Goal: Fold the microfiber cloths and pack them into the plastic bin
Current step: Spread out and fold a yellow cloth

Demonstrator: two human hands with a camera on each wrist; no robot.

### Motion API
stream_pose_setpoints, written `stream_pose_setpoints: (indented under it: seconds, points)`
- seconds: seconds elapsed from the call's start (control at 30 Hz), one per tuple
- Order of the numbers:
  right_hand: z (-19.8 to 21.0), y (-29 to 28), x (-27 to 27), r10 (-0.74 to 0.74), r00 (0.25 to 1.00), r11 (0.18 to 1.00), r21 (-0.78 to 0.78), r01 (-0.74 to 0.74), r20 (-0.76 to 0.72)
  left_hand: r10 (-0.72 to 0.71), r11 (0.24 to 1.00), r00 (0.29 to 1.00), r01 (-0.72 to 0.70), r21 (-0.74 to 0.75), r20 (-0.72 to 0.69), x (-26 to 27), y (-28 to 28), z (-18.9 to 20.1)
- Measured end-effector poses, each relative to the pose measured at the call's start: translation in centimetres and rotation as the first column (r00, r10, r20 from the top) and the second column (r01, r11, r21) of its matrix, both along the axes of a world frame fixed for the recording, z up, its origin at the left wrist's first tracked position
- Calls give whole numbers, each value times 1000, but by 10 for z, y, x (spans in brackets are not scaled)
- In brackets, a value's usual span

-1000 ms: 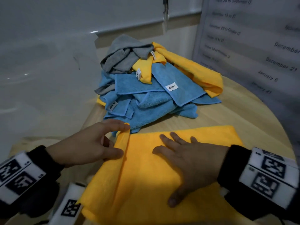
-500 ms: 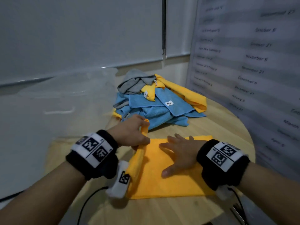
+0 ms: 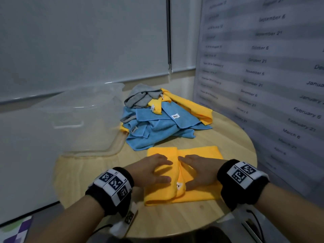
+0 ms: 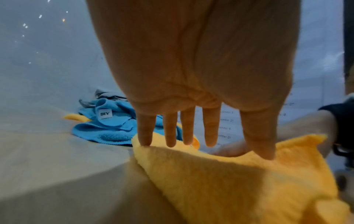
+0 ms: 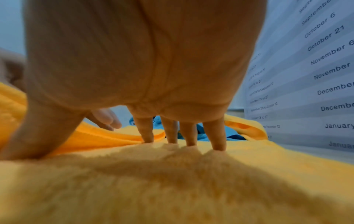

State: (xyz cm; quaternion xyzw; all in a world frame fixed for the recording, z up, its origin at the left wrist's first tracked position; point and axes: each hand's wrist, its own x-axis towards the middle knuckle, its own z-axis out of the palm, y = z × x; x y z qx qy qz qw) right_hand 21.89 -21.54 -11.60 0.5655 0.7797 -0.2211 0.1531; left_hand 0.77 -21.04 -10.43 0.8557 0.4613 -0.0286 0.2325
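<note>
- Left flap of yellow cloth [image 3: 196,192] now laid over, no longer lifted.
- Left hand [image 3: 150,170], right hand [image 3: 198,171]: flat, fingers straight, pressing, gripping nothing.
- Fold probably unfinished; bin [image 3: 84,109] unpacked.

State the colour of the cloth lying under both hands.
Yellow-orange. The cloth under the left hand and right hand shows best in the head view.

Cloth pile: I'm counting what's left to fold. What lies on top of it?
A grey cloth tops the cloth pile, with yellow and blue ones below. Any cloths buried underneath are hidden.
</note>
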Motion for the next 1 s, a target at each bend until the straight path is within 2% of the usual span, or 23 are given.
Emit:
stream_pose_setpoints:
  seconds: [0.13, 0.2, 0.3, 0.37, 0.47, 0.6, 0.7, 0.8, 0.87, 1.0]
  points:
    - [2, -1, -3, -62, 996, 998, -8, 62, 62, -109, 993, 978, 99, -62, -179, 4, -7, -3]
    - [3, -1, 4, -187, 978, 982, 44, 183, 92, -133, 991, 967, 123, -58, -218, 8, -6, -5]
    - [-2, 0, 21, -418, 900, 902, 172, 396, 122, -129, 992, 959, 124, -36, -251, 19, 0, -6]
    - [-1, 0, 30, -478, 871, 869, 201, 452, 109, -122, 992, 951, 122, -17, -285, 30, 6, -7]
    - [1, 3, 39, -517, 855, 847, 167, 504, 38, -100, 995, 925, 102, -16, -367, 44, 18, -11]
    - [4, 5, 47, -586, 807, 806, 53, 590, -79, -78, 997, 917, 72, -29, -392, 48, 29, -20]
    - [13, 10, 47, -621, 736, 765, -8, 643, -269, -79, 997, 913, 73, -30, -401, 47, 31, -22]
    - [30, 14, 27, -561, 692, 784, -22, 621, -454, -66, 998, 916, 56, -37, -396, 45, 32, -22]
    - [38, 13, 6, -478, 725, 835, -1, 550, -496, -70, 997, 931, 57, -48, -358, 44, 29, -17]
    - [35, 8, -33, -358, 770, 915, -35, 401, -528, -48, 989, 999, 47, -142, -5, 26, 32, -2]
